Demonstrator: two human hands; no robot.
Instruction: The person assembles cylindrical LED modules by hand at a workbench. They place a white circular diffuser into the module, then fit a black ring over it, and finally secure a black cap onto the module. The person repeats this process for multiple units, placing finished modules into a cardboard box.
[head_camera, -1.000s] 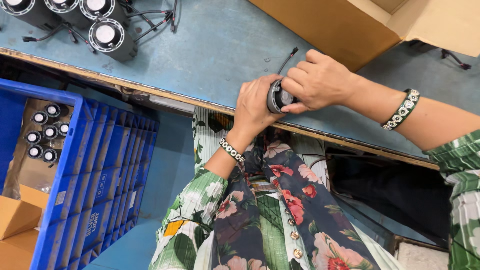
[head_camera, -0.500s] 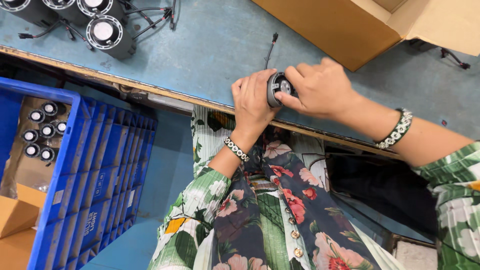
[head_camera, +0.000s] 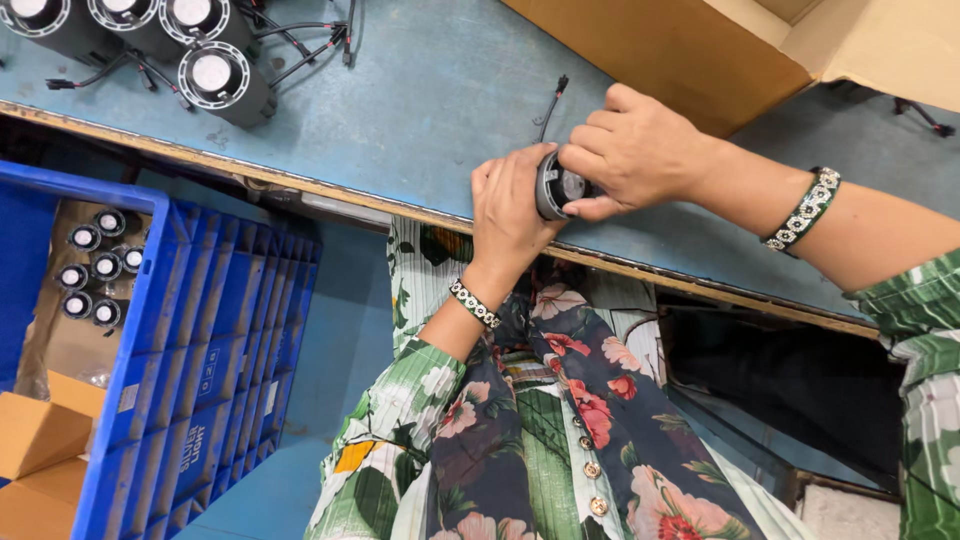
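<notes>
Both hands hold one small round black lamp body (head_camera: 556, 186) with a ribbed rim and a pale centre, just above the front edge of the blue-grey worktable (head_camera: 420, 110). My left hand (head_camera: 510, 215) wraps it from below and the left. My right hand (head_camera: 635, 150) grips it from above and the right, fingers curled over its face. A thin black wire (head_camera: 550, 100) with a plug runs from the lamp up over the table.
Several finished black lamps (head_camera: 215, 80) with wires stand at the table's far left. A brown cardboard box (head_camera: 690, 50) sits at the back right. A blue plastic crate (head_camera: 180, 340) at the lower left holds several more small lamps (head_camera: 95, 265) and cardboard.
Both hands and the lamp shifted slightly up and away from me over the table edge. The right hand's fingers have turned further over the lamp's face.
</notes>
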